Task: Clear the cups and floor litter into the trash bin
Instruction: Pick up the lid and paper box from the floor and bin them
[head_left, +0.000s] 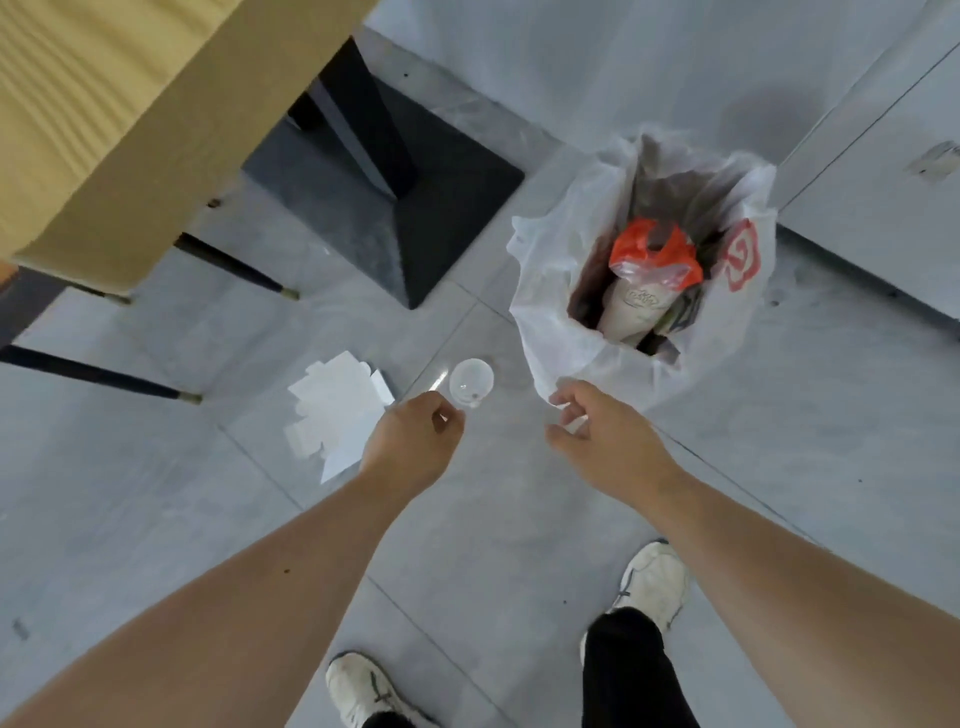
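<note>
My left hand (413, 441) pinches the rim of a clear plastic cup (470, 382), held upright above the grey floor just left of the trash bin (550, 291). The bin is lined with a white plastic bag and holds a paper cup (631, 306) and an orange bag (655, 254). My right hand (605, 439) hovers at the bin's near edge, fingers curled loosely apart; a small white glint shows under the fingers, and I cannot tell what it is. A flattened white cardboard piece (337, 410) lies on the floor left of my left hand.
A yellow-cushioned chair (104, 130) with black legs stands at the left. A black table base (395, 197) sits behind the litter. A grey cabinet (883, 182) rises right of the bin. My two white shoes (649, 582) stand on the tiles below.
</note>
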